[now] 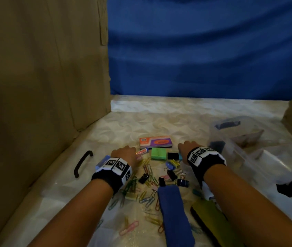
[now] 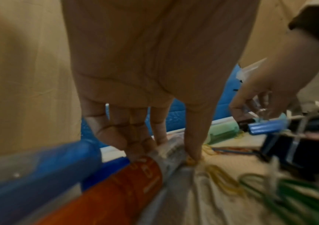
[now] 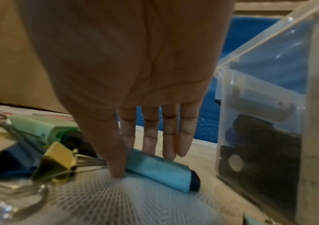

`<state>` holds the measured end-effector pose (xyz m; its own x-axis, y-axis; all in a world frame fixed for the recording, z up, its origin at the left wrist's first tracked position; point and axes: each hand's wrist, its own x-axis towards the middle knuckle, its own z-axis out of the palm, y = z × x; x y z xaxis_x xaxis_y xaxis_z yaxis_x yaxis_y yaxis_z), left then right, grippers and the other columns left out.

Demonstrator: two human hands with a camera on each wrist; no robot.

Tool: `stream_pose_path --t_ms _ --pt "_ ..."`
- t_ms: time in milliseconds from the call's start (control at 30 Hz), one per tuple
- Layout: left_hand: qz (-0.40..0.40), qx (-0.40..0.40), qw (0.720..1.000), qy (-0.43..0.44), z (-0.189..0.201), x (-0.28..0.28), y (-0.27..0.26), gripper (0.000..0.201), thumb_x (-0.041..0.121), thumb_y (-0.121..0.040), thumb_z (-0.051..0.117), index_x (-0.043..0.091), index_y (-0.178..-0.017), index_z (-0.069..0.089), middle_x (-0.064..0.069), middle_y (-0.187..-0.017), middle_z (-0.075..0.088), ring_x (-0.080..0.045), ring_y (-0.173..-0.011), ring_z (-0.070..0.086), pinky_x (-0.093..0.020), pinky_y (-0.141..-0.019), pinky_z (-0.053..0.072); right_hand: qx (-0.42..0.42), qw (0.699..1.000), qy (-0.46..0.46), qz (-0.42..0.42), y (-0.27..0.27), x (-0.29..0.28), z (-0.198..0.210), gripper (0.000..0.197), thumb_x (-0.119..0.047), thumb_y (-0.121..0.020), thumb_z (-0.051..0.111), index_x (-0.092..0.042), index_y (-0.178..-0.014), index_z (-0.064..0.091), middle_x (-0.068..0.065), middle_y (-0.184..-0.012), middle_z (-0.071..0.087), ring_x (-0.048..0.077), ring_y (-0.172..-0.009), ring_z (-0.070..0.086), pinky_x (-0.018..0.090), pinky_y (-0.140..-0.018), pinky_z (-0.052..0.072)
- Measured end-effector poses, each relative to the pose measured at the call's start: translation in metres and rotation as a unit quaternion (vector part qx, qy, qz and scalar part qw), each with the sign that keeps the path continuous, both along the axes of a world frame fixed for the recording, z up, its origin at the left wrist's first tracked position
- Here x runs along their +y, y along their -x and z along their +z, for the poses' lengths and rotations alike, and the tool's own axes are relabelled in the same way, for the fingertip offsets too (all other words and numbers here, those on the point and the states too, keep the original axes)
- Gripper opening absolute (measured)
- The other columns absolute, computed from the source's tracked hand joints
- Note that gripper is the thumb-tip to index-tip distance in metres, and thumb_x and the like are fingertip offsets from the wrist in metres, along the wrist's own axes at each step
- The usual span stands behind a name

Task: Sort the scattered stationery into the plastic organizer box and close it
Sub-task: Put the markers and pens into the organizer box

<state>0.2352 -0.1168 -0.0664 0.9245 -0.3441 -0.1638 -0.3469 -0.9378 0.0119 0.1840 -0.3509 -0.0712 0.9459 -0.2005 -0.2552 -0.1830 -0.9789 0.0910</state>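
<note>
Reaching forward palms-down, the left hand [image 1: 123,153] pinches the orange-labelled tube [image 2: 139,178] between fingers and thumb. The right hand [image 1: 188,146] pinches the light-blue bar [image 3: 160,169], just left of the open organizer box [image 3: 266,85].

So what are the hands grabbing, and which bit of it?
Right hand pinches the light blue stick at its uncapped end, thumb against fingers. Left hand pinches the orange tube by its pale end. Neither is lifted yet.
</note>
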Motion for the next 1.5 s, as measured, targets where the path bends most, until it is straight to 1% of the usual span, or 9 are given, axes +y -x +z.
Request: stream_pose_path --t_ms 167,267,367,467,667,767,967,1167,1500 --pt "0.01 0.008 1.0 0.026 0.01 0.0 0.004 0.042 0.05 -0.094 0.041 0.015 -0.105 0.063 -0.009 -0.11 0.065 -0.031 -0.101 0.062 -0.036 -0.084 0.045 -0.033 0.997 -0.044 -0.052 0.004 0.004 0.006 0.037 -0.031 -0.088 0.054 -0.014 -0.118 0.042 0.013 -0.123 0.05 0.036 -0.114 0.053 0.047 -0.094 0.047" --pt "0.015 0.024 0.975 0.223 0.033 0.018 0.004 0.045 0.048 -0.098 0.038 0.009 -0.097 0.061 -0.011 -0.095 0.064 -0.029 -0.088 0.06 -0.036 -0.082 0.047 -0.081 0.985 -0.121 -0.089 0.012 0.007 0.021 0.034 -0.023 -0.089 0.055 -0.011 -0.116 0.036 0.016 -0.109 0.055 0.034 -0.095 0.059 0.039 -0.077 0.047" --pt "0.06 0.126 0.838 0.528 0.056 0.04 0.013 0.022 0.026 -0.099 0.047 0.013 -0.083 0.052 -0.009 -0.079 0.054 -0.026 -0.075 0.056 -0.035 -0.071 0.051 -0.119 0.971 -0.193 -0.079 0.023 0.015 0.033 0.024 -0.019 -0.092 0.047 -0.016 -0.103 0.026 0.014 -0.091 0.05 0.029 -0.074 0.051 0.035 -0.066 0.039" --pt "0.134 0.184 0.718 0.658 0.067 0.063 0.026 0.011 0.016 -0.099 0.046 0.01 -0.091 0.048 -0.008 -0.08 0.049 -0.028 -0.072 0.058 -0.024 -0.052 0.057 -0.145 0.97 -0.194 -0.027 0.03 0.036 0.046 0.021 -0.015 -0.093 0.042 -0.014 -0.109 0.03 0.016 -0.091 0.051 0.028 -0.072 0.049 0.034 -0.066 0.038" --pt "0.192 0.158 0.707 0.662 0.053 0.107 0.043 0.011 0.02 -0.1 0.043 0.011 -0.106 0.043 -0.008 -0.084 0.053 -0.021 -0.068 0.056 -0.019 -0.042 0.053 -0.116 0.976 -0.129 0.134 0.01 0.102 0.049 0.04 -0.005 -0.089 0.049 -0.012 -0.126 0.039 0.012 -0.122 0.041 0.035 -0.088 0.058 0.039 -0.067 0.044" --pt "0.207 0.156 0.722 0.642 0.042 0.122 0.051 0.016 0.024 -0.101 0.043 0.012 -0.111 0.044 -0.008 -0.088 0.056 -0.018 -0.069 0.056 -0.025 -0.046 0.054 -0.072 0.977 -0.097 0.178 -0.012 0.132 0.041 0.041 -0.004 -0.089 0.05 -0.012 -0.129 0.044 0.011 -0.126 0.043 0.036 -0.107 0.054 0.043 -0.085 0.046" --pt "0.195 0.157 0.749 0.614 0.028 0.138 0.069 0.025 0.03 -0.1 0.045 0.011 -0.117 0.044 -0.01 -0.096 0.058 -0.025 -0.084 0.06 -0.038 -0.07 0.055 0.001 0.987 -0.061 0.147 -0.038 0.158 0.01 0.029 -0.024 -0.098 0.039 -0.016 -0.124 0.049 0.012 -0.127 0.049 0.037 -0.115 0.054 0.049 -0.092 0.048" --pt "0.153 0.164 0.747 0.626 0.031 0.135 0.073 0.014 0.023 -0.098 0.049 0.016 -0.109 0.045 -0.007 -0.096 0.06 -0.015 -0.081 0.062 -0.029 -0.068 0.055 -0.015 0.991 -0.01 0.136 -0.026 0.161 0.007 0.039 -0.034 -0.101 0.03 -0.008 -0.126 0.044 0.019 -0.132 0.046 0.038 -0.117 0.052 0.053 -0.094 0.047" --pt "0.029 0.195 0.723 0.662 0.047 0.042 0.091 0.015 0.01 -0.096 0.052 0.017 -0.086 0.043 -0.01 -0.09 0.067 -0.014 -0.08 0.069 -0.024 -0.066 0.056 -0.176 0.983 0.035 0.039 0.032 0.064 0.126 0.032 -0.01 -0.093 0.038 -0.008 -0.125 0.04 0.015 -0.129 0.043 0.036 -0.122 0.038 0.047 -0.091 0.041"
